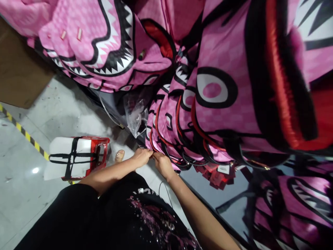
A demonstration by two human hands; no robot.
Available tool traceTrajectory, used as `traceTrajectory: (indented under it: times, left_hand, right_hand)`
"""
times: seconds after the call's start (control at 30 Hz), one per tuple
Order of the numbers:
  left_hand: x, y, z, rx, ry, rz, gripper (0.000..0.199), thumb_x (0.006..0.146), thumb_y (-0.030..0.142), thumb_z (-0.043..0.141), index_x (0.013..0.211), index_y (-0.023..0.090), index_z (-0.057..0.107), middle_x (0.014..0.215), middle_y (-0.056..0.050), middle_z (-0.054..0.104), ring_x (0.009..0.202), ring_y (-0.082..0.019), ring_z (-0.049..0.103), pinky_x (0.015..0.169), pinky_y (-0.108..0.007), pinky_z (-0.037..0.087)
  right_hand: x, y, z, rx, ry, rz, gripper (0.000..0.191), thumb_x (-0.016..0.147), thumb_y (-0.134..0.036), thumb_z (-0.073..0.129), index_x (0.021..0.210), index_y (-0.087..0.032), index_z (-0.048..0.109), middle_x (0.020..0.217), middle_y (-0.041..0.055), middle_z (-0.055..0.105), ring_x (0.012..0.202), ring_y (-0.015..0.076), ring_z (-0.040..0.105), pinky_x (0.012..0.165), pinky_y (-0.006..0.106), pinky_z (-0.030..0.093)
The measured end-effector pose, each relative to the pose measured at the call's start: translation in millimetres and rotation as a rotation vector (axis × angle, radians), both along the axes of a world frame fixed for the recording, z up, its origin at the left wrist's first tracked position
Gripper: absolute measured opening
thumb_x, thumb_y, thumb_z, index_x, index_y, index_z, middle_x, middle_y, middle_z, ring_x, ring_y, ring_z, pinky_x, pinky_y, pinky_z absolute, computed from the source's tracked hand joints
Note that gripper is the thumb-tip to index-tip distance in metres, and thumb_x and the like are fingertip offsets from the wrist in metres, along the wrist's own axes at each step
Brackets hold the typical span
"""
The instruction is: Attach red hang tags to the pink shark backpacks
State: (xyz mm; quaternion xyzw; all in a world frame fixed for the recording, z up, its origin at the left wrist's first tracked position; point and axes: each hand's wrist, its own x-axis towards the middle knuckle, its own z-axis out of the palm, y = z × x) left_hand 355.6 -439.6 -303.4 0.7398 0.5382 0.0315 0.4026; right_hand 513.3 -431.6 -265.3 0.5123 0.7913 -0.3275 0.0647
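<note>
My left hand [142, 157] and my right hand [163, 164] meet at the near end of a row of pink backpacks [169, 121]. Fingers on both hands are closed and pinched together, fingertips almost touching. What lies between them is too small and partly hidden to make out. The row's end backpack is right beside my fingertips. These bags have checked pink cloth, cartoon eyes, white shark teeth, black trim and red edging. Just beyond my hands lies a crumpled clear plastic bag [136, 114].
More pink shark-face bags [104, 45] are piled at the far left, others [299, 205] at lower right. Red tags [217, 175] hang by the row. A red stool [105, 147] with a strapped white pad [74, 158] stands left. Cardboard [20, 66] and striped tape [26, 133] lie on the floor.
</note>
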Motion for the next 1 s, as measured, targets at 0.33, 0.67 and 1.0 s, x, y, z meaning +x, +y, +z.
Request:
traceTrajectory:
  times: [0.33, 0.67, 1.0]
  left_hand:
    - [-5.5, -12.5, 5.8, 0.016, 0.002, 0.037, 0.031, 0.079, 0.008, 0.051, 0.105, 0.019, 0.065, 0.09, -0.011, 0.073, 0.082, -0.023, 0.071, 0.072, -0.03, 0.053]
    - [-5.5, -8.7, 14.6, 0.035, 0.027, 0.046, 0.031, 0.089, 0.013, 0.041, 0.104, 0.02, 0.067, 0.095, -0.011, 0.073, 0.088, -0.02, 0.07, 0.077, -0.028, 0.05]
    - [-10.2, -7.7, 23.9, 0.045, 0.019, 0.047, 0.023, 0.092, 0.02, 0.046, 0.106, 0.023, 0.064, 0.097, -0.006, 0.073, 0.091, -0.02, 0.069, 0.075, -0.027, 0.046]
  right_hand:
    - [-5.3, 6.9, -6.9, -0.036, 0.067, -0.197, 0.012, 0.083, -0.016, 0.048, 0.078, -0.022, 0.057, 0.075, 0.0027, 0.068, 0.07, 0.0187, 0.064, 0.066, 0.026, 0.043]
    - [-9.1, 0.9, -2.6, -0.086, 0.273, -0.404, 0.011, 0.075, -0.015, 0.05, 0.083, -0.022, 0.05, 0.067, -0.0019, 0.066, 0.065, 0.0151, 0.064, 0.067, 0.024, 0.046]
    - [-7.3, -6.9, -3.4, -0.087, 0.383, -0.493, 0.009, 0.076, -0.021, 0.048, 0.085, -0.022, 0.045, 0.063, -0.0041, 0.06, 0.06, 0.0145, 0.059, 0.062, 0.025, 0.045]
